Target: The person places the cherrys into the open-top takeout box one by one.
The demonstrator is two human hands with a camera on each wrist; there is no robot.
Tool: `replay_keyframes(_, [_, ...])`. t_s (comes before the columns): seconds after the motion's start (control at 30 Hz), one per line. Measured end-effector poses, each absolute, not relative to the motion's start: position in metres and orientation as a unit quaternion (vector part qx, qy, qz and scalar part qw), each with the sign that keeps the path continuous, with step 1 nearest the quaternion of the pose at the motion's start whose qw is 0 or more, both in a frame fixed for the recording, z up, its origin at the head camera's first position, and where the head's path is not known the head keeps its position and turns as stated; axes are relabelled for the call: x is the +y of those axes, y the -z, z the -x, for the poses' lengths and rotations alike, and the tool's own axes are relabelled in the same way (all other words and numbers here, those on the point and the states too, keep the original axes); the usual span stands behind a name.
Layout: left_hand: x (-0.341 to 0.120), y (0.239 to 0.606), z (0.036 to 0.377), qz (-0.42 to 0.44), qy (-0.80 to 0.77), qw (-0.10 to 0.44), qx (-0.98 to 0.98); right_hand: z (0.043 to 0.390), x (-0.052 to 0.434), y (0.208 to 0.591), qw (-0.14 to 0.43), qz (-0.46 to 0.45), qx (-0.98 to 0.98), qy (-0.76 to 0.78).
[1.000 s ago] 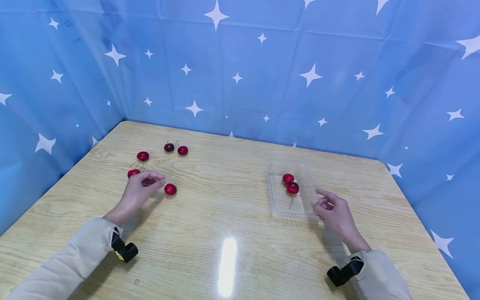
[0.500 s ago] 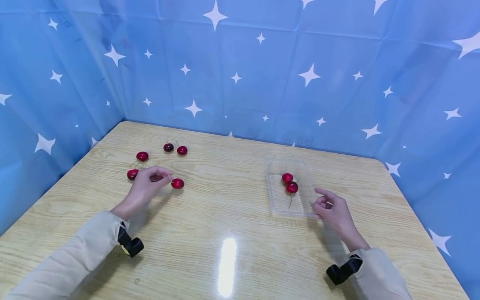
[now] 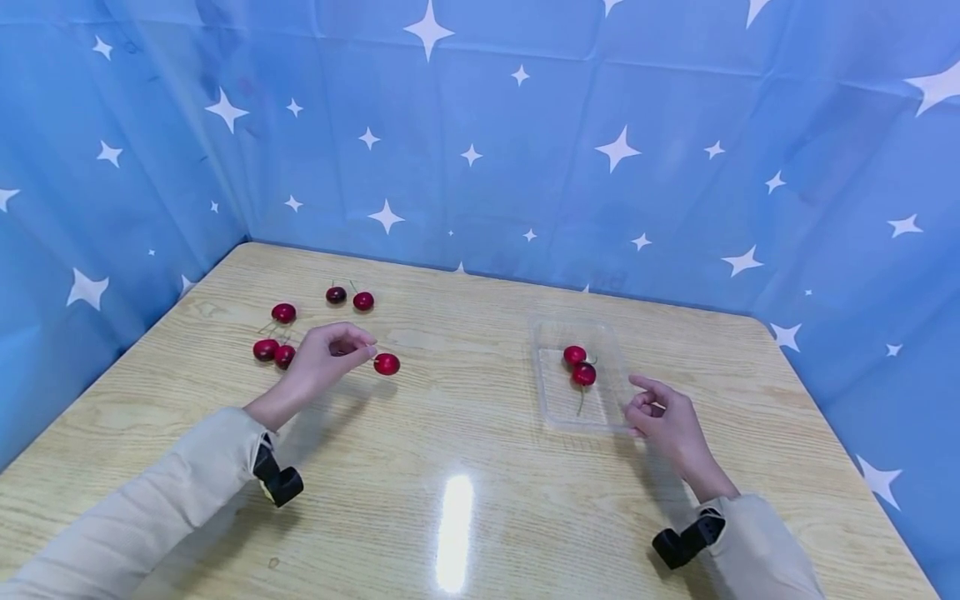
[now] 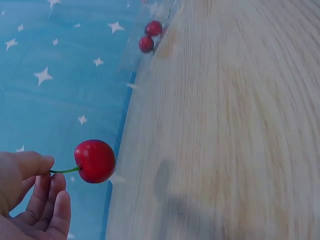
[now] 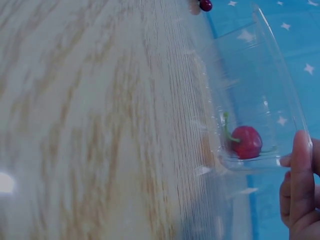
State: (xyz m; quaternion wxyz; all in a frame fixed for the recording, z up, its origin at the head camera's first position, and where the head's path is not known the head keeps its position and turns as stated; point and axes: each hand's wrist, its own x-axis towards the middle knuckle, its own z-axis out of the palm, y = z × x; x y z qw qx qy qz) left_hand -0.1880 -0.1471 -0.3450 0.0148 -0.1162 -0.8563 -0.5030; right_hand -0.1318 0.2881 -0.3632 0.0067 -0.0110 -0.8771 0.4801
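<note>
Rightward-carried cherry [image 3: 387,363] dangles (stem-pinched) beyond left grip [image 3: 327,358].

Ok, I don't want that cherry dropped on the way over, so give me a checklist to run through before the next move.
1. Left hand pinches the stem of the round red cherry: ok.
2. Cherry is lifted clear of the light wooden table: ok, it hangs free in the left wrist view.
3. Clear plastic tray is steadied: ok, the right hand has a finger against its rim.
4. Room in the tray: ok, only two red cherries lie in it.
5. Path between cherry and tray is bare table: ok.
6. Firmness of the pinch on the stem: cannot tell.
</note>
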Motion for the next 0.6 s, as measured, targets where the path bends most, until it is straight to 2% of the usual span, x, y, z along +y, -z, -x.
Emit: replay_keyframes(0.6, [-0.103,0.328,0.19,0.206,0.503,-0.02,-0.839,0.131,0.288,0.363,0.012,0.005,-0.87,-0.493])
